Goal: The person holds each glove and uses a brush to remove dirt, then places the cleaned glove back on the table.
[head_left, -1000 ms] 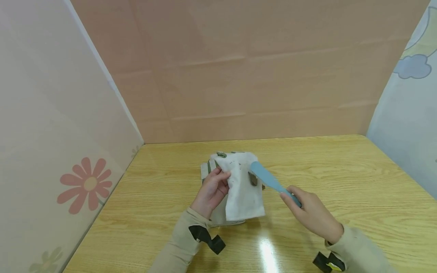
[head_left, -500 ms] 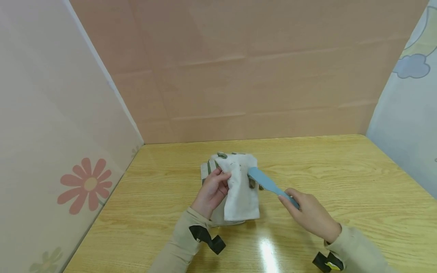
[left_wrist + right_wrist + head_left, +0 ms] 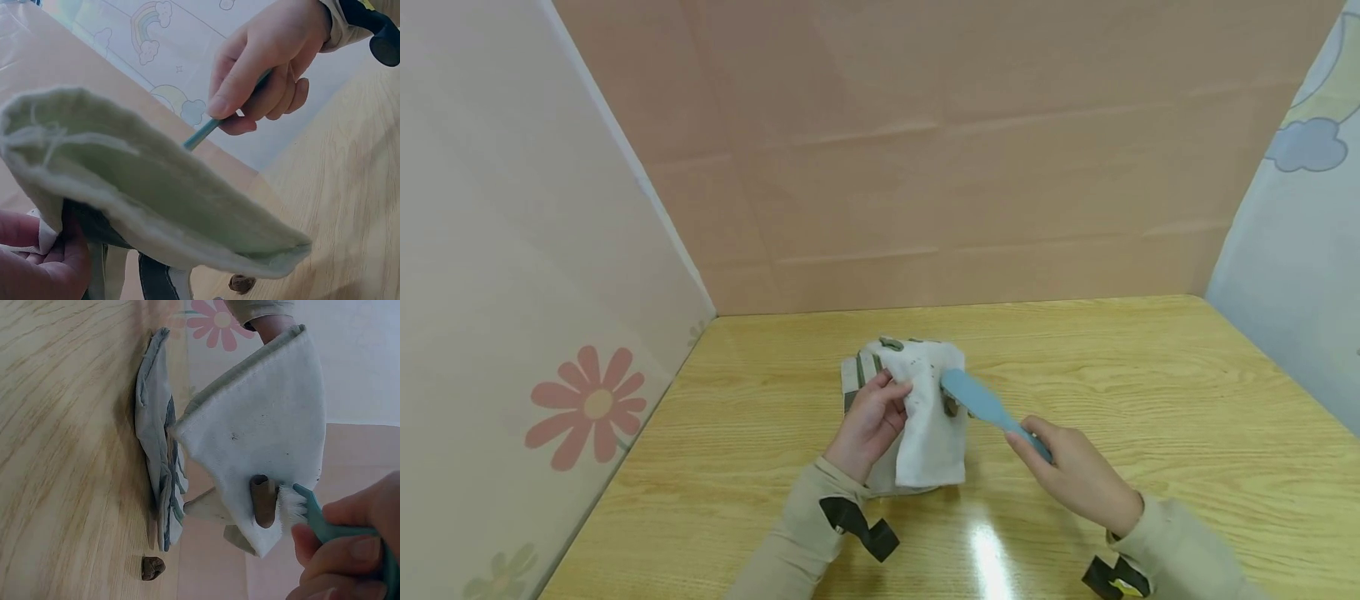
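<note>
Above the middle of the counter [image 3: 1150,375], the left hand [image 3: 868,423] pinches the edge of a white glove [image 3: 931,442] at its ten o'clock side. At four o'clock from it, the right hand [image 3: 1073,473] is wrapped around a blue brush [image 3: 983,402], bristles against the glove beside a brown stub [image 3: 264,503] that is hard to make out. A striped glove [image 3: 153,428] lies underneath, peeking out toward ten o'clock. Seen from the right wrist, a dark lump [image 3: 152,568] sits near that glove's six o'clock end.

A yellow wood-grain counter [image 3: 1150,400] meets a creased tan backdrop [image 3: 940,150]; a red-petalled flower [image 3: 597,404] decorates the pale left wall [image 3: 512,208].
</note>
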`<move>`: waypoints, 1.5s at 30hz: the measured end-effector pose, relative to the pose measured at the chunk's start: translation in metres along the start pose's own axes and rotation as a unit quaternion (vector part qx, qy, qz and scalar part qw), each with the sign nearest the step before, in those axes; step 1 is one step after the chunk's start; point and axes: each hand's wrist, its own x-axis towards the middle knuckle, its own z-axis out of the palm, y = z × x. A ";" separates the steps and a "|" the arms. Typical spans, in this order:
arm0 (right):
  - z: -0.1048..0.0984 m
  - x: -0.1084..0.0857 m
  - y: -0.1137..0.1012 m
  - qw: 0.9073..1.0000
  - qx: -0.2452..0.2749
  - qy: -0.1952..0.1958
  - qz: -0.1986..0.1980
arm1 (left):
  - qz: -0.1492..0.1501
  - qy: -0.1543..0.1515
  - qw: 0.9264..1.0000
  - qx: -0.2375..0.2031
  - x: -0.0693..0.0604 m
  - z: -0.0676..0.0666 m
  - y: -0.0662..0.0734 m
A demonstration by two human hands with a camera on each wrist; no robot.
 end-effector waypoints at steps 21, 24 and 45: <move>-0.010 0.004 0.002 0.999 0.022 -0.004 0.029 | 0.003 0.000 1.000 -0.012 0.000 0.000 -0.002; -0.009 0.005 0.002 0.998 0.031 -0.028 0.050 | 0.004 -0.002 1.000 -0.011 0.000 0.001 -0.003; -0.010 0.001 0.002 0.994 0.062 -0.089 0.025 | 0.011 0.018 1.000 -0.010 0.004 0.001 -0.003</move>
